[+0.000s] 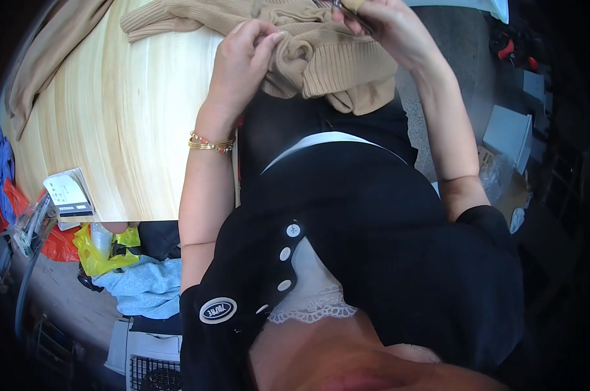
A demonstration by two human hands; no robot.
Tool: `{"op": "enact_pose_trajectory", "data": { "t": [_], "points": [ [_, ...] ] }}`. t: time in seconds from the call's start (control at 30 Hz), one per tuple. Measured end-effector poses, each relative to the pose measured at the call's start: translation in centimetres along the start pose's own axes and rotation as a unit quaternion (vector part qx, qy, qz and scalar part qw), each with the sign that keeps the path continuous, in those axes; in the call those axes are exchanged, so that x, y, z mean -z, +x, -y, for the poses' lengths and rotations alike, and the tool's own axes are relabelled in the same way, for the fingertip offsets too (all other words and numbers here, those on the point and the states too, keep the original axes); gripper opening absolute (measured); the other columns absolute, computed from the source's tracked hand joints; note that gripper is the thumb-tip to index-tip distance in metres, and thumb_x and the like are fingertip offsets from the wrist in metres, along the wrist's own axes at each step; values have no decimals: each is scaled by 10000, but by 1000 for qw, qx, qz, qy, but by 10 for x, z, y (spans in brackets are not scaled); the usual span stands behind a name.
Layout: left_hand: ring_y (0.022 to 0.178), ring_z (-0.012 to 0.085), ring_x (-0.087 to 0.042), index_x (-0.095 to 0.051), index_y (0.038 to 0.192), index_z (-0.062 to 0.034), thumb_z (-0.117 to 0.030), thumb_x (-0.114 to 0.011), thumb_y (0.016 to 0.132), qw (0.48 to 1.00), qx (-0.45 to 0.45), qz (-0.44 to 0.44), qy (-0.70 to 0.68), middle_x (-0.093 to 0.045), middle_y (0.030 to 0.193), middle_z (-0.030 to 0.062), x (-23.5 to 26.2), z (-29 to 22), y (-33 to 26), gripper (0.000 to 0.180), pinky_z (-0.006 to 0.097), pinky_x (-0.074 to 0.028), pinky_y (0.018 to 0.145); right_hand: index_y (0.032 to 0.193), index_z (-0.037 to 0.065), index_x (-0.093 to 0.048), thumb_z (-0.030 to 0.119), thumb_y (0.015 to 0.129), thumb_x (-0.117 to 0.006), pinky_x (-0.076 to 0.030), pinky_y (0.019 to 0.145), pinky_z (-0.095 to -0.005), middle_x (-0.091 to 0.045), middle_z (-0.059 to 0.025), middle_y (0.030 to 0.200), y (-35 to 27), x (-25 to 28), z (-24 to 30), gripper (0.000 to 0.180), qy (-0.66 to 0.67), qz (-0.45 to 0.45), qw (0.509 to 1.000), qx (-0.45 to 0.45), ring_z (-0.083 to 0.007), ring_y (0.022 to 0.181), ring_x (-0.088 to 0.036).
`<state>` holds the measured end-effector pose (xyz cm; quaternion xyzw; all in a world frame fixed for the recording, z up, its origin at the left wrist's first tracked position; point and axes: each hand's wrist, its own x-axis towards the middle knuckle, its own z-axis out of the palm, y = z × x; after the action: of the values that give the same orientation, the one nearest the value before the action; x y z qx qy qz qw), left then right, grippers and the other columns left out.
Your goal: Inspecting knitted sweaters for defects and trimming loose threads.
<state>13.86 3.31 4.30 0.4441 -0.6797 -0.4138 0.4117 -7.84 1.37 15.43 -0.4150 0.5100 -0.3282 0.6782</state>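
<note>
A tan ribbed knit sweater lies bunched over my lap and the table's edge, one sleeve stretched out to the left. My left hand is closed on it, thumb and forefinger pinching a fold of the knit. At the top edge my right hand curls round a small dark metal tool. That tool is partly hidden by the fingers and cut off by the picture's edge, so its kind is unclear. A tan band wraps one right finger.
The pale wood table spans the left, bearing another tan knit piece and a small booklet. Below its near edge are a yellow plastic bag and light blue cloth. Grey boxes stand on the right.
</note>
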Motion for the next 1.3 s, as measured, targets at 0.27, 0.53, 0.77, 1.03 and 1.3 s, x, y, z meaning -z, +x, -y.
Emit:
{"op": "enact_pose_trajectory", "data": {
  "t": [0.27,0.53,0.77,1.03,1.3],
  "points": [
    [762,167,-636,-634,945,4,-132,-666,895,999,14,2,-36,-655,817,96,1,-9,-1,149,292,-518,700,1162,8,-621,116,910,-658,-473,817,-241,-641,-11,1034,-16,-1,-55,276,-122,6,989,80,-83,941,-575],
    [905,124,-646,-602,1081,10,-2,-660,864,986,78,76,-125,-595,1044,87,2,-14,-4,225,250,-557,783,1096,251,-699,339,774,-729,-547,661,-348,-702,-67,799,-3,-8,-81,335,-529,-106,809,234,-225,727,-691],
    [884,108,-642,-674,1043,-1,24,-633,862,985,55,78,-145,-601,1010,42,3,-5,-3,187,230,-524,753,1078,183,-725,306,803,-704,-533,635,-325,-702,-60,745,6,-5,-77,302,-502,-113,827,227,-195,676,-681],
    [748,135,-656,-721,977,-42,-38,-690,836,998,-30,32,-40,-660,885,46,-1,-5,-3,144,248,-521,679,1148,-14,-656,43,830,-665,-489,809,-277,-705,-91,986,8,-2,-64,324,-336,-3,925,179,-138,903,-613],
    [789,169,-669,-710,972,-54,-88,-694,847,975,-164,9,149,-672,905,50,3,-11,-2,131,267,-534,692,1084,-11,-675,39,837,-654,-484,732,-258,-687,-42,925,13,4,-61,253,-306,33,949,69,-100,822,-588]
  ]
}}
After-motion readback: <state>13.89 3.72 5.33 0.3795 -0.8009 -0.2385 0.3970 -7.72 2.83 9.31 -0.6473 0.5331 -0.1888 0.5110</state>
